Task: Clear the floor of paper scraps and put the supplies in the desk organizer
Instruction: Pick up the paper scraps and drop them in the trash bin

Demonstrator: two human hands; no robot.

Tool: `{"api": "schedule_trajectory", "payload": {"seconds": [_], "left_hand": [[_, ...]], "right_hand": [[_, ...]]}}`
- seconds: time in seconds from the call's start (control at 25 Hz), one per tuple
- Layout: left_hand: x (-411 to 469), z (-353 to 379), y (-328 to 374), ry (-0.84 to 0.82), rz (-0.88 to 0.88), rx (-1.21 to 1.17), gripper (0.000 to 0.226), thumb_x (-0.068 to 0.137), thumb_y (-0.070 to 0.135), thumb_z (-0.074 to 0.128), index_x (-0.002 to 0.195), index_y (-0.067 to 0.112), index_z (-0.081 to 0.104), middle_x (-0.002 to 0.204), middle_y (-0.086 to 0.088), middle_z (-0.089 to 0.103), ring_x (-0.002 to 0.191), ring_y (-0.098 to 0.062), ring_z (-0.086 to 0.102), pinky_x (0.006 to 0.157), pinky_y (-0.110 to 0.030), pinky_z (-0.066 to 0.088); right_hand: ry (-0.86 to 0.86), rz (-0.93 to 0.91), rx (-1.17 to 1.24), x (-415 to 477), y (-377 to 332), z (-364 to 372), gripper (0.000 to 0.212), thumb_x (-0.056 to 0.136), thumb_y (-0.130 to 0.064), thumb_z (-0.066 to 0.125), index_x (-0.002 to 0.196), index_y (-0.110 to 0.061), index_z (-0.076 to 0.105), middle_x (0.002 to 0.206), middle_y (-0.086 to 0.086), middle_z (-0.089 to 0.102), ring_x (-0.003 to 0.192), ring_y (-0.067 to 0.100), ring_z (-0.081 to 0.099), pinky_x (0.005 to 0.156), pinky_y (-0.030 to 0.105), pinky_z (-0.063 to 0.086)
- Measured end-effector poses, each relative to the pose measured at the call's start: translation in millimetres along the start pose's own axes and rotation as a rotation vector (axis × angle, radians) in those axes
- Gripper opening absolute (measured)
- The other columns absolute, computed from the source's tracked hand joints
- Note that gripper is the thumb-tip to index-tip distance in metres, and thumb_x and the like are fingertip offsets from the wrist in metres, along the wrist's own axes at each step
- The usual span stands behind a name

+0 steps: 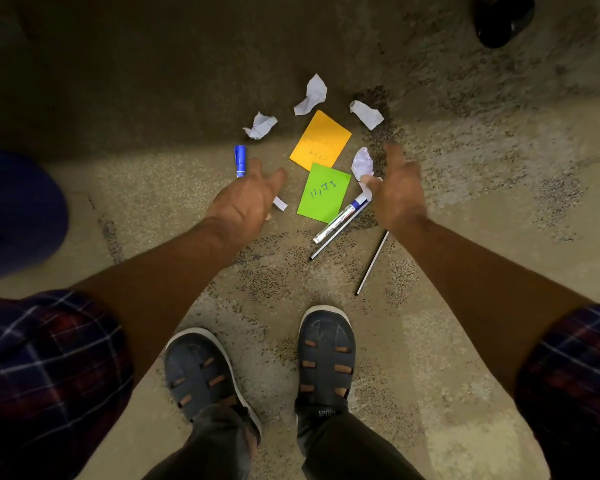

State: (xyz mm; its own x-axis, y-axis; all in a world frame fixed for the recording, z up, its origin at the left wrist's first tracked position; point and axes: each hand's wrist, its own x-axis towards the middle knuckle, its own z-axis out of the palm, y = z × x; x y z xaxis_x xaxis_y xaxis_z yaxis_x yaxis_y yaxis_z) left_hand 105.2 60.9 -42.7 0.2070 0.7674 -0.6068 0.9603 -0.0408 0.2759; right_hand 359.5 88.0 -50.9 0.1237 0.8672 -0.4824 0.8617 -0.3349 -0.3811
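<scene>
On the carpet lie an orange sticky note (321, 140) and a green sticky note (324, 192) with writing. Several crumpled white paper scraps surround them: one at the top (312, 94), one to the right (367, 114), one to the left (260, 125) and one by my right thumb (362, 162). A blue marker (240, 160) lies by my left fingertips. A white marker (342, 217), a thin pen (329, 240) and a thin stick (372, 263) lie near my right hand. My left hand (245, 202) and right hand (397, 188) hover open above the items, holding nothing.
A small white paper strip (280, 203) pokes out under my left hand. My two dark shoes (326, 355) stand on the carpet just below the items. A blue object (18, 209) sits at the left edge and a black shoe (503, 19) at the top right.
</scene>
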Motion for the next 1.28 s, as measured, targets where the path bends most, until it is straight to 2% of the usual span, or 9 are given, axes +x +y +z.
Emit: {"api": "schedule_trajectory", "payload": {"seconds": [0.12,0.24,0.44,0.52,0.64,0.8,0.96,1.16,1.28], "left_hand": [[0.5,9.0,2.0,0.021,0.032,0.094,0.056,0.087,-0.013,0.065,0.131,0.014,0.043,0.133,-0.022,0.042,0.078,-0.036,0.066,0.068,-0.045,0.055],[-1.8,17.7,-3.9,0.006,0.049,0.127,0.046,0.094,-0.009,0.059,0.133,0.012,0.045,0.128,-0.022,0.046,0.085,-0.037,0.068,0.075,-0.048,0.06],[-9.4,21.0,-7.5,0.043,0.055,0.021,0.029,0.099,-0.002,0.054,0.126,0.009,0.06,0.12,-0.02,0.057,0.089,-0.039,0.067,0.084,-0.049,0.061],[-15.2,15.5,-6.5,0.144,0.004,-0.178,0.023,0.099,0.0,0.055,0.115,0.007,0.07,0.112,-0.02,0.065,0.09,-0.038,0.068,0.084,-0.045,0.058],[-39.9,1.1,0.2,0.313,-0.104,-0.688,0.019,0.092,-0.008,0.061,0.089,0.0,0.078,0.079,-0.011,0.069,0.064,-0.023,0.061,0.062,-0.031,0.05],[-81.7,-19.3,2.5,0.321,-0.496,-1.244,0.017,0.091,-0.004,0.071,0.098,0.008,0.081,0.081,-0.009,0.076,0.049,-0.012,0.059,0.047,-0.026,0.052],[-135.9,-41.3,-10.5,0.34,-0.588,-1.565,0.012,0.091,0.009,0.078,0.102,0.01,0.078,0.092,-0.015,0.08,0.062,-0.018,0.069,0.055,-0.029,0.061],[-215.8,-82.9,-47.6,0.413,-0.587,-1.964,0.008,0.094,0.013,0.075,0.101,0.009,0.074,0.083,-0.01,0.075,0.065,-0.017,0.07,0.054,-0.023,0.057],[-261.8,-111.0,-81.8,0.595,-0.631,-2.057,0.008,0.098,0.012,0.069,0.104,0.008,0.069,0.084,-0.01,0.075,0.066,-0.018,0.071,0.057,-0.026,0.059]], "right_hand": [[-0.129,-0.07,-0.259,8.6,-2.7,4.5,0.068,0.094,-0.033,0.072,0.148,-0.024,0.031,0.121,0.033,0.059,0.105,0.044,0.064,0.077,0.04,0.053],[-0.192,-0.184,-0.384,16.8,-7.2,7.2,0.061,0.099,-0.029,0.065,0.149,-0.022,0.03,0.112,0.031,0.065,0.097,0.045,0.068,0.073,0.04,0.053],[-0.205,-0.278,-0.352,27.9,-28.9,-6.2,0.031,0.099,-0.009,0.054,0.13,-0.008,0.06,0.111,0.026,0.069,0.099,0.04,0.068,0.08,0.039,0.053],[-0.194,-0.29,-0.303,19.9,-36.2,-14.8,0.032,0.095,-0.006,0.059,0.125,-0.009,0.066,0.112,0.023,0.072,0.1,0.037,0.069,0.084,0.036,0.054],[-0.137,-0.201,-0.2,4.1,-39.9,-30.7,0.025,0.091,-0.009,0.065,0.115,-0.01,0.073,0.108,0.017,0.076,0.098,0.033,0.07,0.085,0.036,0.057],[-0.154,0.027,0.243,-32.6,-59.0,-48.3,0.01,0.091,-0.012,0.072,0.099,-0.007,0.07,0.09,0.017,0.069,0.08,0.021,0.06,0.07,0.031,0.047],[-0.344,0.076,0.611,-84.4,-122.8,-61.7,0.014,0.091,-0.019,0.075,0.09,-0.012,0.063,0.08,0.007,0.056,0.059,0.011,0.047,0.056,0.029,0.039],[-0.515,0.038,0.722,-139.1,-219.6,-55.8,0.02,0.094,-0.015,0.072,0.104,-0.003,0.06,0.076,0.005,0.056,0.054,0.011,0.042,0.051,0.026,0.033],[-0.619,0.0,0.796,-173.8,-285.0,-44.2,0.016,0.094,-0.016,0.072,0.101,-0.007,0.061,0.067,-0.008,0.058,0.05,0.006,0.04,0.044,0.021,0.031]]}}
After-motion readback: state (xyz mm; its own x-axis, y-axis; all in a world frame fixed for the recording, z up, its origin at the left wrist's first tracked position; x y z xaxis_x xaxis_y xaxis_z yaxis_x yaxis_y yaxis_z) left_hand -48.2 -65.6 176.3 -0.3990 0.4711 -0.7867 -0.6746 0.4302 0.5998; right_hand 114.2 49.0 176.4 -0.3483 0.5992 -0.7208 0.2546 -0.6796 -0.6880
